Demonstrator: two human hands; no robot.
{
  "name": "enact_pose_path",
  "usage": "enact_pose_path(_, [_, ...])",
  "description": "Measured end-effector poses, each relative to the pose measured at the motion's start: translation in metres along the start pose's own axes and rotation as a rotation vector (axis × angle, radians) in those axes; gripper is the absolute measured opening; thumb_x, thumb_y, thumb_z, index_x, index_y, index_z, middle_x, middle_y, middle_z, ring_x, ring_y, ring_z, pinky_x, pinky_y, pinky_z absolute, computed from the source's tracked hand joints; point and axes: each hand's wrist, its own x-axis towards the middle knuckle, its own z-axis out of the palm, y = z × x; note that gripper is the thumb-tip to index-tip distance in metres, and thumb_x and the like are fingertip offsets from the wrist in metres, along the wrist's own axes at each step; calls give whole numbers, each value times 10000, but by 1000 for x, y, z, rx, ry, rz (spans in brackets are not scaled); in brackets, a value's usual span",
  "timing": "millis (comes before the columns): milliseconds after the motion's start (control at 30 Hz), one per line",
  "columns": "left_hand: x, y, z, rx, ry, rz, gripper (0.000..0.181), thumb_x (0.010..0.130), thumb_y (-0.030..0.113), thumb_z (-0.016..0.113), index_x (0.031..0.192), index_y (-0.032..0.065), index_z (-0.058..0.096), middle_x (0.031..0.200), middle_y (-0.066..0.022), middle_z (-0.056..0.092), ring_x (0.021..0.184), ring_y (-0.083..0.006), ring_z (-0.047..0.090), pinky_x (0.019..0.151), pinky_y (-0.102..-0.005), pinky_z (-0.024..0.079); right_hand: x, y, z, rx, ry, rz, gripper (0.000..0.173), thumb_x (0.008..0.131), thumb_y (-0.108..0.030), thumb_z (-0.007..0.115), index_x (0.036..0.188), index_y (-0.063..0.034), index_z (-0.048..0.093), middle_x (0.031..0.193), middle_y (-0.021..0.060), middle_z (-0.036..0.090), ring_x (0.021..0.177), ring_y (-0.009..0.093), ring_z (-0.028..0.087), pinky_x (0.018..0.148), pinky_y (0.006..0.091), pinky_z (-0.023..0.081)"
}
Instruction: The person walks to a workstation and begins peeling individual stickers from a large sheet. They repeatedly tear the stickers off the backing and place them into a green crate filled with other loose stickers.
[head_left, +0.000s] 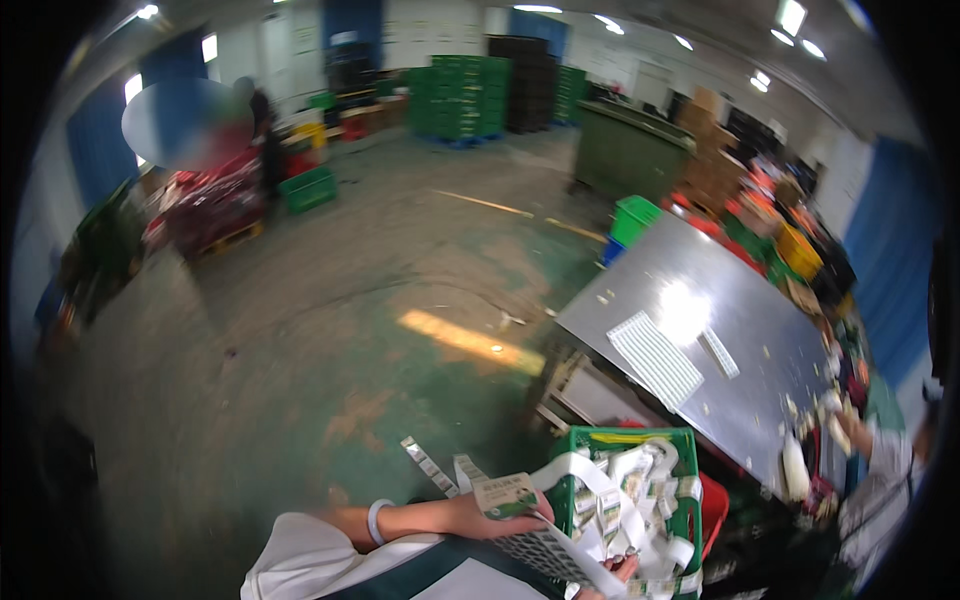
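My left hand (510, 514), with a pale band on its wrist, grips a sheet of stickers (536, 551) and a printed label (506, 495) at the bottom middle. My right hand (619, 568) touches the lower end of that sheet, its fingers partly hidden at the bottom edge. Short sticker strips (429, 466) stick out beyond my left hand. Right beside my hands, a green plastic crate (691, 480) holds white backing strips and printed labels (609, 510). One backing strip (562, 466) runs from the crate's top towards my left hand.
A metal-topped table (622, 292) stands to the right, bearing a label sheet (654, 360) and a narrow strip (721, 352). A co-worker (874, 480) is at its right end. Further off are a green wheeled bin (630, 150), stacked green crates (457, 97), and a wrapped pallet load (214, 206).
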Motion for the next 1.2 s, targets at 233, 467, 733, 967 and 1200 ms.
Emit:
enact_pose_path(233, [-56, 16, -21, -13, 203, 32, 127, 874, 107, 577, 966, 20, 597, 912, -78, 606, 848, -168, 573, 737, -270, 446, -69, -24, 152, -178, -446, -127, 159, 925, -265, 465, 861, -121, 439, 641, -42, 395, 461, 32, 311, 412, 178, 253])
enact_pose_path(467, [-115, 26, -56, 32, 246, 8, 129, 858, 164, 607, 933, 59, 595, 843, -23, 597, 755, -101, 568, 684, -236, 444, -210, 7, 258, -264, -1133, -21, 127, 918, -143, 502, 809, -80, 483, 678, -12, 476, 512, 33, 355, 427, 160, 264])
enact_pose_path(733, [-194, 25, -100, 224, 545, 76, 94, 872, 93, 578, 930, 24, 605, 873, -50, 608, 811, -117, 569, 706, -256, 440, -283, 63, 275, -468, -1376, -133, 157, 911, -146, 517, 821, -27, 564, 625, -39, 473, 518, 18, 366, 455, 176, 260])
enact_pose_path(967, [-222, 37, -117, 14, 902, 14, 111, 846, 95, 613, 947, 52, 626, 875, -54, 624, 814, -138, 591, 717, -265, 461, -285, 64, 308, -396, -1290, -144, 183, 933, -178, 484, 823, -40, 534, 603, -27, 446, 483, 34, 361, 437, 183, 280])
enact_pose_path(1200, [-220, 29, -127, 63, 1055, -72, 109, 839, 112, 631, 918, 37, 625, 824, -38, 620, 769, -101, 579, 666, -243, 451, -248, 100, 310, -331, -1101, 18, 212, 936, -249, 485, 772, -114, 470, 581, -30, 444, 396, 24, 339, 342, 169, 282])
